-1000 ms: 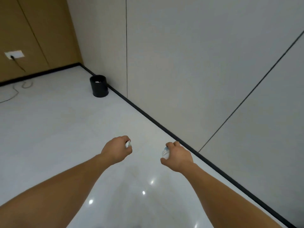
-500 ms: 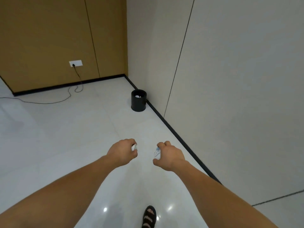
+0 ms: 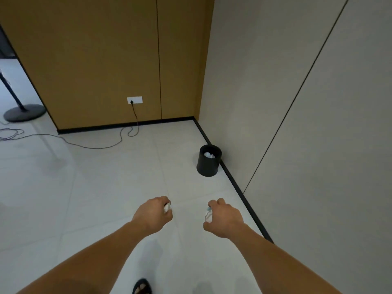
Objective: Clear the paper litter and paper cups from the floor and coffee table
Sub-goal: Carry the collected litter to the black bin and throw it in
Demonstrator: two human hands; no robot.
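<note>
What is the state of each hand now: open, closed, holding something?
Left hand: closed around a small white scrap, likely paper.
Right hand: closed around a white piece with a bluish edge, likely paper too.

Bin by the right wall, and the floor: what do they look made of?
Bin: matte black, smooth walls, likely plastic, though painted metal can't be ruled out. Floor: large pale tiles with thin joint lines; faint reflections suggest glazed ceramic or polished stone.

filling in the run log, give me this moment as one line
stage: holding, drop pending | left hand: grips white scrap | right hand: grips white-and-blue scrap | black bin: ahead by wall, white litter inside
</note>
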